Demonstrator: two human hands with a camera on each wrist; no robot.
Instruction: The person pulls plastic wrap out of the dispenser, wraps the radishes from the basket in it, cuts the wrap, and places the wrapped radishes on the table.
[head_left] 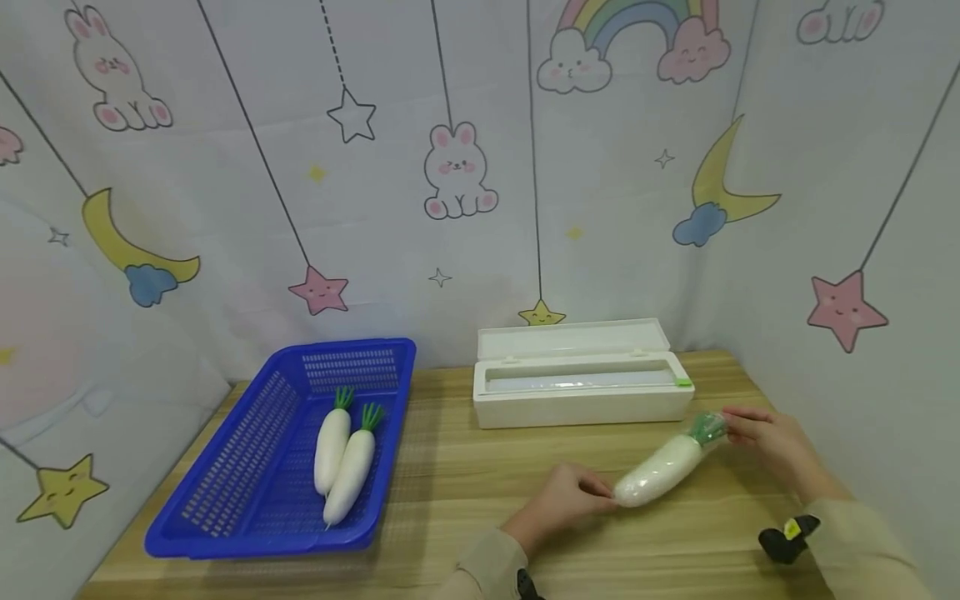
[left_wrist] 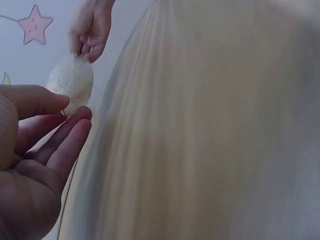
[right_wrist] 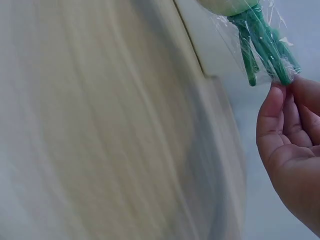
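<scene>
A white radish (head_left: 660,473) wrapped in clear plastic film is held slantwise at the right of the table. Its rounded end (left_wrist: 73,82) is pinched between the thumb and fingers of my left hand (head_left: 564,504). My right hand (head_left: 772,446) pinches the film at the tips of the green stalks (right_wrist: 265,45), on the other end. Creased film shows around the stalks in the right wrist view. Two more white radishes, one on the left (head_left: 332,450) and one on the right (head_left: 351,475), lie side by side in a blue plastic basket (head_left: 225,546), green tops toward the back.
Behind the wrapped radish stands a long white film dispenser box (head_left: 585,410), its lid (head_left: 573,340) raised and a film roll (head_left: 581,381) inside. The wooden table (head_left: 450,467) meets a printed cloth backdrop (head_left: 390,208) at the back and sides.
</scene>
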